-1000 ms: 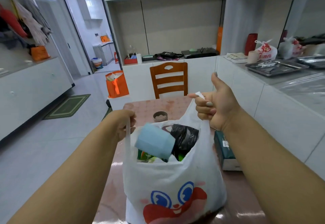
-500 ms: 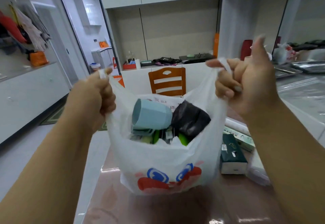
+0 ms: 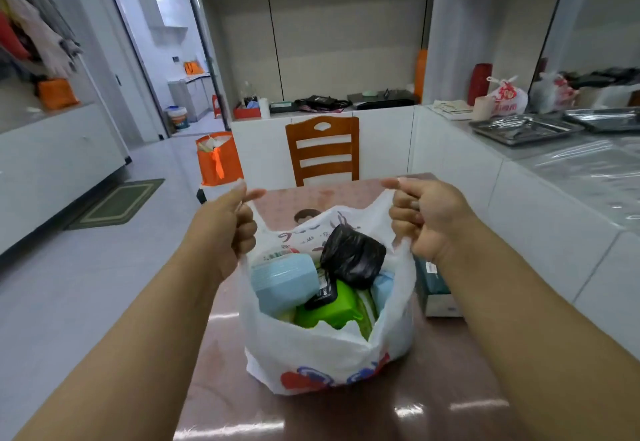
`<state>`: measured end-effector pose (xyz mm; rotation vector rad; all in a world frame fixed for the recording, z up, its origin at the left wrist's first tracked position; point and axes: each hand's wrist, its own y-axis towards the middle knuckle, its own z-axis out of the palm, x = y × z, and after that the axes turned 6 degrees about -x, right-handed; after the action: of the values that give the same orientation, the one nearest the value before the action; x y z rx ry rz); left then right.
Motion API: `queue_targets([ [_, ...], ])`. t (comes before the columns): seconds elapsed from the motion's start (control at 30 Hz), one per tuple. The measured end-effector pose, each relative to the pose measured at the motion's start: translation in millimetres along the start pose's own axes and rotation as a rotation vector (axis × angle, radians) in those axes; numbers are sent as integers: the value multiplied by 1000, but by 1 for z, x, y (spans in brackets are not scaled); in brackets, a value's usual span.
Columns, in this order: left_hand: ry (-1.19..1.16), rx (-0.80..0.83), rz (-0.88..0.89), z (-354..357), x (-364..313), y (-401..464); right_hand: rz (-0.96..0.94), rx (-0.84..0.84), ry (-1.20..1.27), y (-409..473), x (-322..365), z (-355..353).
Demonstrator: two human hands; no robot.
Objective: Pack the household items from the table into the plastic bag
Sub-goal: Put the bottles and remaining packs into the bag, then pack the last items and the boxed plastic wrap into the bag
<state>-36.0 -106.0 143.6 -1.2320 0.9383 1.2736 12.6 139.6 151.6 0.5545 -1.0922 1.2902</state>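
Left hand (image 3: 230, 229) fisted tight on the left handle of the plastic bag (image 3: 329, 354), thumb pressed over the loop; right hand (image 3: 427, 222) likewise clenched on the right handle, index finger pointing inward. Both grips closed on plastic, handles pulled apart so the mouth gapes between the fists. Bag hangs straight below the two grips, its bottom seems to rest on the table (image 3: 346, 413), though contact isn't certain. Inside, below and between the hands: light blue container (image 3: 282, 285) under the left grip, black wrapped bundle (image 3: 353, 260) nearer the right grip, green pack (image 3: 332, 309) lower centre with a small dark item lying on it, pale blue pack (image 3: 382, 286) against the right wall. Outside the bag, just below the right wrist and partly hidden by that forearm, a dark teal box (image 3: 433, 285) sits on the table, close beside the bag wall; long axis looks to run away from the person, hard to confirm. Judgement: that box likely still needs packing, right hand is clearly nearer, so it would let go of its handle while the left keeps the mouth open. Wooden chair (image 3: 322, 150) beyond the far table edge
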Motion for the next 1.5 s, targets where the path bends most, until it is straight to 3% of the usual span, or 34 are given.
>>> queue_targets([
  [0.1,15,-113,110,3,-23,15,-152,-1,-76,7,18,13],
  [0.2,35,-68,194,-15,-20,8,-272,36,-97,5,18,-6],
  [0.27,110,-39,177,-31,7,-6,-216,27,-120,0,-5,-29],
  [0.4,174,-65,-17,-41,39,-12,-27,64,-91,-8,-37,-43],
  [0.67,256,-158,-73,-30,19,-1,61,124,-273,-25,-6,-25],
  [0.83,390,-235,-78,-25,18,11,-31,-33,-445,-21,-7,-24],
  [1.03,534,-302,-92,-16,15,11,-85,-22,-483,-17,-10,-19],
  [1.13,630,-384,35,-16,12,6,-115,-69,-460,-14,-6,-29],
  [1.23,876,-472,305,-8,6,-8,-136,-186,-391,-4,7,-55],
  [1.33,657,-334,488,30,0,-43,-149,-333,-450,20,11,-91],
  [1.5,422,45,462,106,10,-83,-20,-423,-654,69,-20,-132],
])
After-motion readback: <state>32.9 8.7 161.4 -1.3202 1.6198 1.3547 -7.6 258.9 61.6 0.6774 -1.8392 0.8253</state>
